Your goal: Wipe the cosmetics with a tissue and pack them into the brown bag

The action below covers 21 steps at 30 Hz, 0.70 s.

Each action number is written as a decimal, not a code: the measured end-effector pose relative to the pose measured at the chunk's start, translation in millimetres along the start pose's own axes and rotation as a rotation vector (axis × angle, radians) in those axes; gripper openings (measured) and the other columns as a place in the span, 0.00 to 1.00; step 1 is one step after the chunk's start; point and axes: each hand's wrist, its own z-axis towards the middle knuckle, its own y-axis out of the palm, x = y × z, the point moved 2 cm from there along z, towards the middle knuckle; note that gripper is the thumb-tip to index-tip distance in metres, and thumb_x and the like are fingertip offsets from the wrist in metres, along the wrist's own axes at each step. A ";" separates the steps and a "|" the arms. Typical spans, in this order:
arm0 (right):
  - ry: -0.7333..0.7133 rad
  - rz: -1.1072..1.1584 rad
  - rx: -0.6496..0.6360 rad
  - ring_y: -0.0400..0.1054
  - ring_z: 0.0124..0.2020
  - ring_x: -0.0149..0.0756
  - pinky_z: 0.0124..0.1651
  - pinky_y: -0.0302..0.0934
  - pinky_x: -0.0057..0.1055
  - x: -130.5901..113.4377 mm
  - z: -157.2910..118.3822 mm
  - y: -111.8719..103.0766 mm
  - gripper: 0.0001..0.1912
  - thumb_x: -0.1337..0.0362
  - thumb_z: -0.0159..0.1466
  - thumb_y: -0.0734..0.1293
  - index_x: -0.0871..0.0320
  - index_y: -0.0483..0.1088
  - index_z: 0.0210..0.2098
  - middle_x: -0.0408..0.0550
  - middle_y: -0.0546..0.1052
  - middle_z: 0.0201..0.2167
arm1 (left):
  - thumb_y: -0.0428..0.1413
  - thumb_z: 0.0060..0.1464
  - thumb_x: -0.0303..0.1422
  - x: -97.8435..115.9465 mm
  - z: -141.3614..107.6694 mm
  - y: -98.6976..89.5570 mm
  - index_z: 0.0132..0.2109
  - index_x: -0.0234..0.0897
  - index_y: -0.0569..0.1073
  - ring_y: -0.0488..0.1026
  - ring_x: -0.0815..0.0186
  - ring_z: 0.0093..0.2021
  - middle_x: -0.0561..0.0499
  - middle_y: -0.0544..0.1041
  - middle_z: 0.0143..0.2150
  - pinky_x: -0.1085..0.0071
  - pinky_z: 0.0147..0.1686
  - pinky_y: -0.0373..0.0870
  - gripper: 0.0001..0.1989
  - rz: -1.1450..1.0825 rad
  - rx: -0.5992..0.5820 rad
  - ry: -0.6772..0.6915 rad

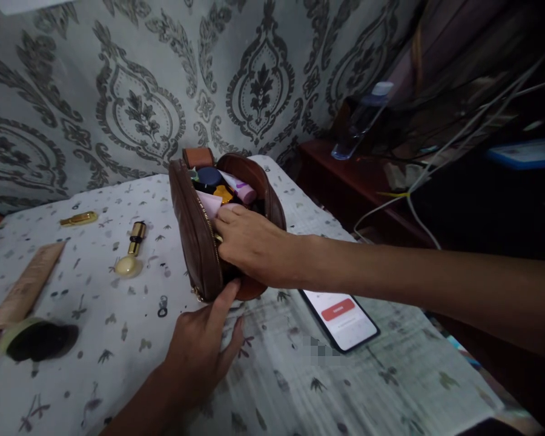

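A brown zippered cosmetics bag (195, 242) stands unzipped on the patterned cloth. My right hand (254, 242) reaches into it with fingers curled down among the contents; the fingertips are hidden, so what they grip cannot be made out. Around them in the bag are a round dark-blue lid (209, 176), a white and purple tube (241, 188), a pink item (209, 203) and a gold-coloured piece (223, 194). My left hand (204, 339) rests at the near end of the bag, its index finger stretched against the lower edge and the thumb apart.
To the left lie a gold clip-like item (79, 218), a gold and black applicator (137, 239) with a cream round end, a beige tube (29, 284) and a dark round-ended item (40, 340). A lit phone (345, 324) lies under my right forearm. Beyond stands a water bottle (361, 121) near white cables (418, 181).
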 end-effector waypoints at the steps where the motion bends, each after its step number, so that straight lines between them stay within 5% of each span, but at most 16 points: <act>1: 0.004 0.025 0.012 0.62 0.45 0.48 0.50 0.57 0.46 0.6 -0.4 -1.0 0.13 0.68 0.56 0.71 0.56 0.68 0.17 0.52 0.69 0.27 | 0.48 0.65 0.32 0.1 -0.2 -0.1 0.68 0.36 0.54 0.81 0.64 0.27 0.49 0.83 0.34 0.73 0.26 0.77 0.26 0.006 0.003 0.001; 12: -0.142 0.010 0.025 0.65 0.43 0.44 0.47 0.56 0.41 3.7 6.3 7.5 0.14 0.77 0.54 0.67 0.56 0.66 0.16 0.46 0.73 0.25 | 0.49 0.65 0.32 -0.7 -1.6 2.8 0.68 0.37 0.53 0.79 0.63 0.23 0.52 0.81 0.28 0.72 0.22 0.75 0.27 0.027 0.014 -0.019; 21: -0.269 -0.364 -0.448 0.69 0.31 0.39 0.33 0.51 0.37 -6.6 14.9 -3.1 0.15 0.75 0.66 0.60 0.61 0.74 0.26 0.50 0.76 0.27 | 0.47 0.65 0.31 -1.6 -1.8 4.5 0.65 0.32 0.55 0.78 0.62 0.21 0.49 0.81 0.28 0.72 0.20 0.74 0.23 0.049 0.033 0.021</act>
